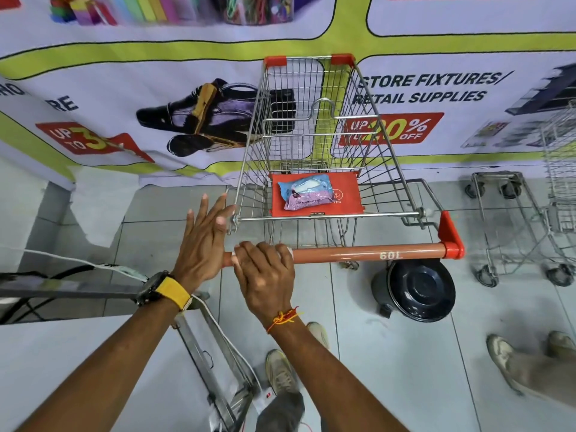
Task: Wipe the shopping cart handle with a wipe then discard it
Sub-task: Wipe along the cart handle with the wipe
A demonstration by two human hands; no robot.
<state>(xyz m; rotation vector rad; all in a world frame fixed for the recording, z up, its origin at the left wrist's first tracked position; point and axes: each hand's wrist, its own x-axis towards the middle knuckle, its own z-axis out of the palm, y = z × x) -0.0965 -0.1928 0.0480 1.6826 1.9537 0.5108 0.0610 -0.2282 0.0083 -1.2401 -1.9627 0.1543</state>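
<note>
A wire shopping cart (314, 135) stands in front of me with an orange handle bar (358, 253) marked "60L". My right hand (265, 275) is closed around the left part of the handle, pressing a white wipe (288, 251) whose edge shows under the fingers. My left hand (205, 241) hovers over the handle's left end, fingers spread and holding nothing. A blue and pink pack of wipes (307, 191) lies on the orange child-seat flap (346, 194) inside the cart.
A dark round bin with a lid (417, 289) stands on the tiled floor under the handle's right end. Another wire cart (530, 213) is at the right. Another person's shoes (530, 357) are at lower right. A white table (78, 363) and cables sit at left.
</note>
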